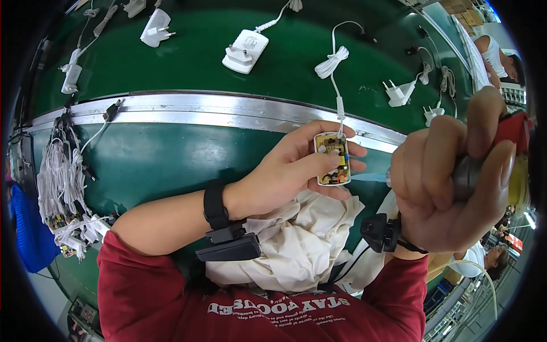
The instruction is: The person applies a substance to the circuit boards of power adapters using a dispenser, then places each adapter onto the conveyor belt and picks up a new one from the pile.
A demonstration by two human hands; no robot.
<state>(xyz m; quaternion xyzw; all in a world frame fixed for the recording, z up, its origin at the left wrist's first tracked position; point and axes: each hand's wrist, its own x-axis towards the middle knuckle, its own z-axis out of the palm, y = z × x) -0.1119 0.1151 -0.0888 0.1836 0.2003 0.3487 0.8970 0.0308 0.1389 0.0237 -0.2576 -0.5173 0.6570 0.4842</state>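
Open adapter [325, 171], held on your side of the metal rail [199, 108]: the white-rimmed shell exposes a tan circuit board crowded with pale round parts, 1 yellow block and small blue, black and orange-red pieces, and its white cord runs across the rail to a tied coil [330, 64] beyond. Your left hand [285, 165] grips the adapter, thumb over the board and fingers beneath; your right hand [444, 176], by the rail's right end, is wrapped around a tool with a pale blue nozzle [371, 177] pointing toward the shell.
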